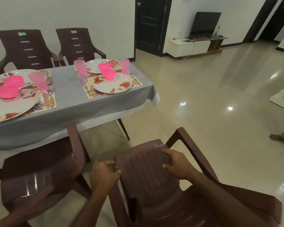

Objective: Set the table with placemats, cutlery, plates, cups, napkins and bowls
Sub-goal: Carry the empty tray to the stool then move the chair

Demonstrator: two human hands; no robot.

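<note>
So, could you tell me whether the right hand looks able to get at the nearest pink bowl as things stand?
Probably not: the right hand grips the chair back, and the bowl sits far left across the table.

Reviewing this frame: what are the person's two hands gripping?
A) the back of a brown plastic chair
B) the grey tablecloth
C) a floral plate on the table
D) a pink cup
A. The left hand and the right hand both clasp the top of the brown plastic chair backrest, well short of the table.
</note>
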